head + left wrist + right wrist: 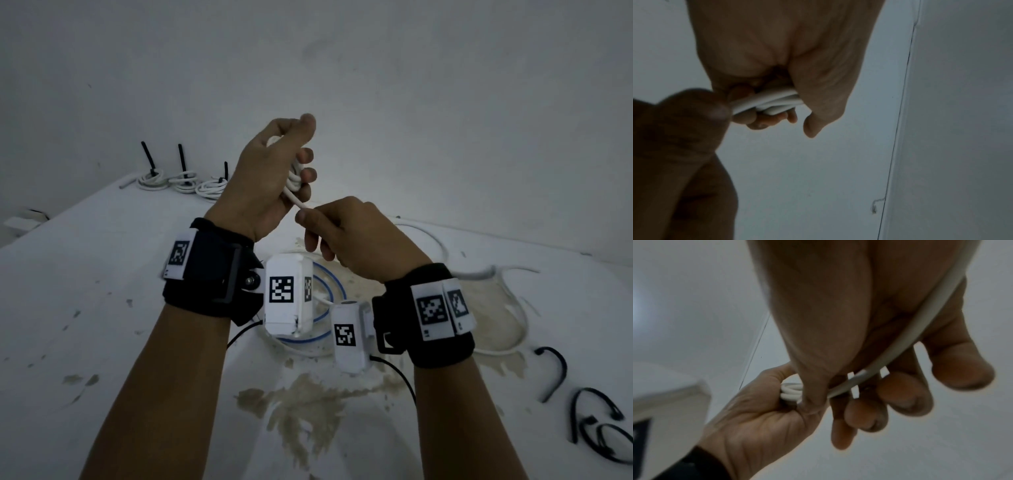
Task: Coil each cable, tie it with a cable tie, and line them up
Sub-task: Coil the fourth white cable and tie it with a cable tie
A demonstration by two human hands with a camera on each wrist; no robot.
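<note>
My left hand [291,171] is raised above the table and grips a small coil of white cable [295,178], its loops [768,102] pressed between curled fingers and palm. Just below it, my right hand [318,229] pinches the free run of the same white cable [900,340], which passes along the palm and out past the wrist. Loose white cable [513,308] trails over the table at the right. Three coiled white cables [181,181] with upright black ties stand in a row at the far left.
Several loose black cable ties [589,425] lie at the table's front right. A blue-edged cable loop [325,308] lies under my wrists. The white table [85,308] is stained and chipped. A white wall [411,85] rises behind.
</note>
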